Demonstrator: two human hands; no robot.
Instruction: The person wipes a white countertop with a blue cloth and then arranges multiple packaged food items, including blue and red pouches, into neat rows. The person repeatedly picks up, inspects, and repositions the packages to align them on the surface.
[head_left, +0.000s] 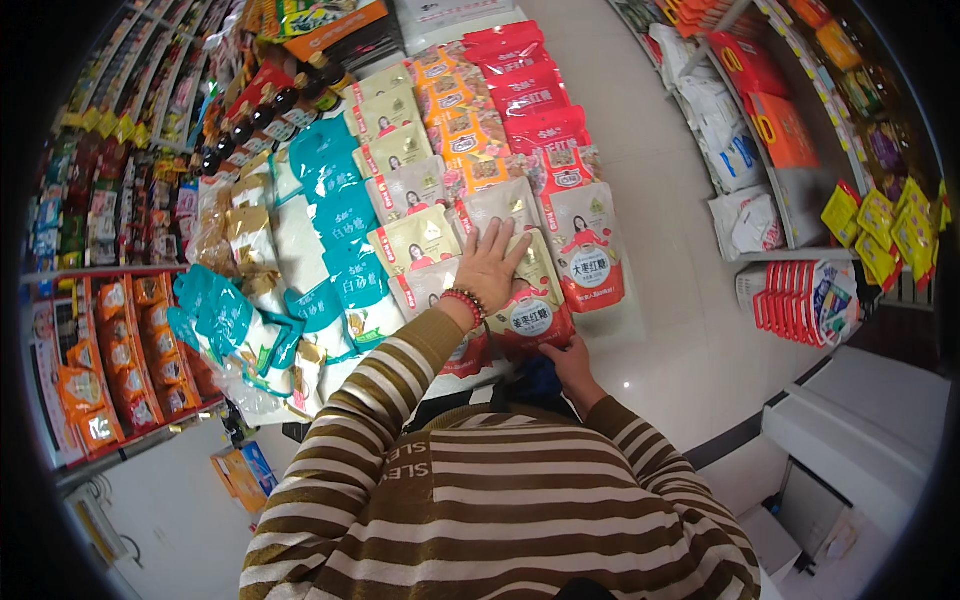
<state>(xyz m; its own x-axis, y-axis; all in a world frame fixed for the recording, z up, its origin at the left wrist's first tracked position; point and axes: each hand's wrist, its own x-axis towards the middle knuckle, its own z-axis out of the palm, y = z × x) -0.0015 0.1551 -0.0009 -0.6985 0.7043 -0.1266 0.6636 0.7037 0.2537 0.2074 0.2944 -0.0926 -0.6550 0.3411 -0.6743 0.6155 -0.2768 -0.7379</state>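
Fingers spread, my left hand (486, 271) lies palm down across the upper part of a gold and red brown-sugar pouch (536, 319) and the edges of pouches beside it. At that pouch's bottom corner, my right hand (574, 366) pinches the edge between thumb and fingers. A silver and red pouch (589, 259) lies just to the right. Further up the display table are overlapping rows of cream pouches (397, 154), orange pouches (457, 112) and red pouches (529, 97). Teal and white sugar bags (360, 285) lie left of my left hand.
Loose teal bags (225, 319) pile at the table's left front. Dark-capped bottles (262, 120) stand at the back left. Store shelves (161, 112) line the left side. Right of the tiled aisle (660, 225) are a rack with white sacks (712, 135) and red-handled packs (802, 304).
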